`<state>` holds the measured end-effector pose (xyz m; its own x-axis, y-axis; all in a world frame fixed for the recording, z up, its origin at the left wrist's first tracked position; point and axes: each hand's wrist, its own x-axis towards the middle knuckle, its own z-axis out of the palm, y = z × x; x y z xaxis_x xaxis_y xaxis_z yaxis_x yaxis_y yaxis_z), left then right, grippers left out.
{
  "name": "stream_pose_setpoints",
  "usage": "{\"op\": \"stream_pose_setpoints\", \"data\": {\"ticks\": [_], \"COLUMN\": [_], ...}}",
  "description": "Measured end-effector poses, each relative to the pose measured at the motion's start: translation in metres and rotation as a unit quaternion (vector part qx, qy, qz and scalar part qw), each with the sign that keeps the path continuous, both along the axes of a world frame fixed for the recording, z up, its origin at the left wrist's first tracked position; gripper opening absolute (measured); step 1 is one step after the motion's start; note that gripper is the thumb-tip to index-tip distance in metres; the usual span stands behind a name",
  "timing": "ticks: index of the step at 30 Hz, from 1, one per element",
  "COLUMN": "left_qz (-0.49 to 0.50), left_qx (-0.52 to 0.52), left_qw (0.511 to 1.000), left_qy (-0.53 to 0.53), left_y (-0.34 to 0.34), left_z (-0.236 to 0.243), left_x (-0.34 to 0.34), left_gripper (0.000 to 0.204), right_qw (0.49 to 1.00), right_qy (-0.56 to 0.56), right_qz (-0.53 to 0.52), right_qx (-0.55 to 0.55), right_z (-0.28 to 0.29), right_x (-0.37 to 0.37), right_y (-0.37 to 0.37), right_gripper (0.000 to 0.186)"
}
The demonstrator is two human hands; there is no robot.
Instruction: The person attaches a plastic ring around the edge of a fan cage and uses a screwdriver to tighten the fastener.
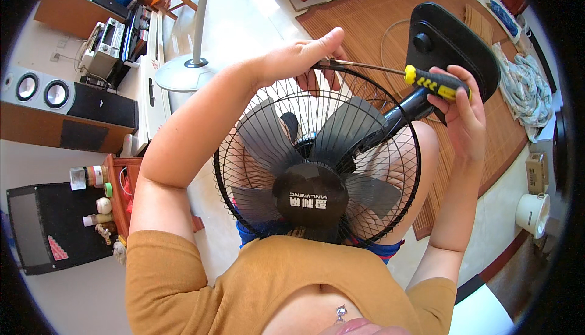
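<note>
Right hand [463, 112] grips a yellow screwdriver [390, 73], its tip at the fan cage [317, 158] rim. Left hand [304, 61] pinches that rim. Fan rests on the lap; the cage looks not yet off.

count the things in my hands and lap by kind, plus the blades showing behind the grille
screwdriver: 1
fan: 1
fan blades showing: 5
Total: 7
Right hand grips the screwdriver handle; left hand holds the grille rim.

Head-worn fisheye, close, looking down
</note>
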<state>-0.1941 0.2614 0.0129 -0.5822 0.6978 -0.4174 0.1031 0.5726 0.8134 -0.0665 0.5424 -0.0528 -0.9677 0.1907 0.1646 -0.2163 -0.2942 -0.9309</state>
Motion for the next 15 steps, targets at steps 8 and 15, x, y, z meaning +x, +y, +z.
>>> {"op": "stream_pose_setpoints", "data": {"ticks": [8,15], "left_qz": [0.008,0.005], "left_qx": [-0.003,-0.014], "left_qw": [1.000,1.000], "left_qy": [-0.007,0.007], "left_y": [-0.005,-0.001], "left_z": [-0.001,-0.001], "left_x": [-0.004,-0.006], "left_gripper": [0.079,0.084], "right_qw": [0.999,0.986], "right_qy": [-0.046,-0.130], "right_qz": [-0.006,-0.022], "right_qx": [0.020,0.099], "right_z": [0.000,-0.017], "right_x": [0.003,-0.005], "right_y": [-0.005,0.019], "right_gripper": [0.042,0.040]}}
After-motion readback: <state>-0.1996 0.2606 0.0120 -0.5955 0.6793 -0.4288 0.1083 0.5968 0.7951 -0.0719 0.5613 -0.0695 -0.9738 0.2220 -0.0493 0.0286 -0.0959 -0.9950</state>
